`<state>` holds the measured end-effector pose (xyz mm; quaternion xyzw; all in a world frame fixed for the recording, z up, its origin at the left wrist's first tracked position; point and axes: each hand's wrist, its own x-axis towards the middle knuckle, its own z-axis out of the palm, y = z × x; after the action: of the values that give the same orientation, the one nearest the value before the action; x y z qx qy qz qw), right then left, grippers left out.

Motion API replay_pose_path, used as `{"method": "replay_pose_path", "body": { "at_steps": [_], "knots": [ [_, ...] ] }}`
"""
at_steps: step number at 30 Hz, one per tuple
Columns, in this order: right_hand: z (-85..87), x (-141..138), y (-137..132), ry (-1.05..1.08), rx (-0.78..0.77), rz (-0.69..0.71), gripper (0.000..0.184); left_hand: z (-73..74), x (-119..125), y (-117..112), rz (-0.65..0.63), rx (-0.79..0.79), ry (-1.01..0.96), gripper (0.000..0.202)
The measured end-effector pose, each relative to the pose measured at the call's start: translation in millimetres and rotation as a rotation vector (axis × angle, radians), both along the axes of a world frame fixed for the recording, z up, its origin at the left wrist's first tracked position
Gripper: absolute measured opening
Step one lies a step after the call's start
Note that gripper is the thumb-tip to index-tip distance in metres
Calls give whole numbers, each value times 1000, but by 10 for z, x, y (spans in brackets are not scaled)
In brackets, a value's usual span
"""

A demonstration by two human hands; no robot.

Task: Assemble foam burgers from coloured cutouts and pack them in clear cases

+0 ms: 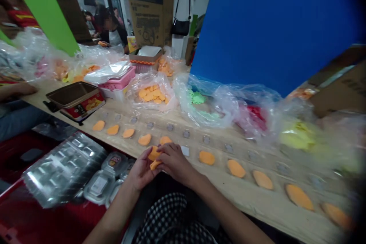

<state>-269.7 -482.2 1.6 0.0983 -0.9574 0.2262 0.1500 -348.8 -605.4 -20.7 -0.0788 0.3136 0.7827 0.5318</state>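
Observation:
Just past the table's near edge, my left hand (141, 169) is closed around a flat, rounded orange piece (154, 154), thumb up along its side. My right hand (175, 161) reaches over from the right, its fingers bent onto the orange stuff. A smaller orange bit (155, 164) shows between the two hands; I cannot tell whether it joins the larger piece. Beyond the hands runs a row of clear plastic boxes, several holding an orange piece (207, 157) and a small grey disc (186, 134). A white square (185, 150) lies beside my right fingers.
Plastic bags hold orange discs (153, 94), green pieces (196, 97), red pieces (256, 117) and yellow pieces (299, 134). A tin (76, 99) stands left. Clear trays (64, 169) lie below the table edge. A blue board (268, 26) rises behind. Other people sit further back.

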Motion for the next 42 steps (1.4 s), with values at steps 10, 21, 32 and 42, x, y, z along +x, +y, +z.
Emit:
{"method": "replay_pose_path", "body": {
  "at_steps": [10,21,32,42],
  "knots": [
    [-33,255,407,74,-759,-371,12,111,149,403,-45,-3,178,41],
    [-451,235,870,-14,-725,-745,14,128,-63,958,-61,-322,823,40],
    [-335,135,897,83,-1160,-414,17,204,-141,1037,-143,-197,788,52],
    [-303,39,865,-20,-484,-740,12,101,-297,1076,-289,-499,1048,60]
  ]
}}
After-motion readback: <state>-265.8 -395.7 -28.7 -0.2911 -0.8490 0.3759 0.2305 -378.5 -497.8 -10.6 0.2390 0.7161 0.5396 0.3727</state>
